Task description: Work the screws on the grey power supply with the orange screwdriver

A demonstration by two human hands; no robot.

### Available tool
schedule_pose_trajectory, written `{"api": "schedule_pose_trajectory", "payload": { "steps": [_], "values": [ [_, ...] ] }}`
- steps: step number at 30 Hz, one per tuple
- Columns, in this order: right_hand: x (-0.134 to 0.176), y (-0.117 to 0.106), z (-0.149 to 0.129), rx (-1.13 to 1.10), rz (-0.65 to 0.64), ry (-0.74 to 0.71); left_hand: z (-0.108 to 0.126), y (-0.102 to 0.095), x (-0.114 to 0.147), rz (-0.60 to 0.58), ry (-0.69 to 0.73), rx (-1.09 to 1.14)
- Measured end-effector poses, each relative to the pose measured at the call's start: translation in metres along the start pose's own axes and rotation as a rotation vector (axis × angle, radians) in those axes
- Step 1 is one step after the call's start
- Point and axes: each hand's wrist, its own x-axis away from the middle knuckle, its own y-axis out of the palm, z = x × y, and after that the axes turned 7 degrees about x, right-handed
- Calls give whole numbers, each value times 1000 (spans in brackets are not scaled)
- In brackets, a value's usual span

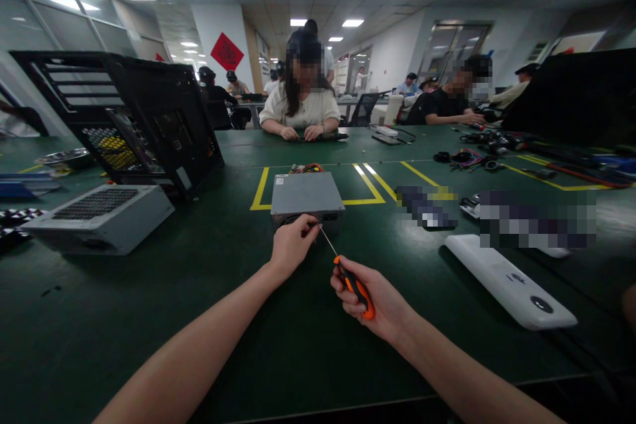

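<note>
A grey computer power supply (308, 192) lies on the green table, its bundle of coloured cables (307, 168) at the far side. My right hand (365, 288) is wrapped round the orange and black handle of a screwdriver (358, 291). The thin shaft points up and left to the near face of the power supply. At that face, my left hand (297, 242) has its fingers pinched together by the screwdriver's tip. Whatever lies between those fingertips is too small to make out.
A black computer case (183, 126) stands at the left behind a second power supply (106, 215). On the right lie a white device (511, 281), blurred phone-like objects (427, 207) and tangled cables (467, 158). Across the table sits a person (301, 106).
</note>
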Motion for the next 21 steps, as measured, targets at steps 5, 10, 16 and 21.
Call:
{"api": "schedule_pose_trajectory", "payload": {
  "steps": [5,10,16,21],
  "values": [
    [1,1,-1,0,9,3,0,-1,0,-13,1,-35],
    [4,1,-2,-5,3,10,0,-5,0,-16,40,-73],
    [8,3,-3,2,12,4,-2,-5,1,-1,104,-135],
    [7,-1,-4,7,42,-29,-4,-4,2,-41,84,-207]
  ]
}}
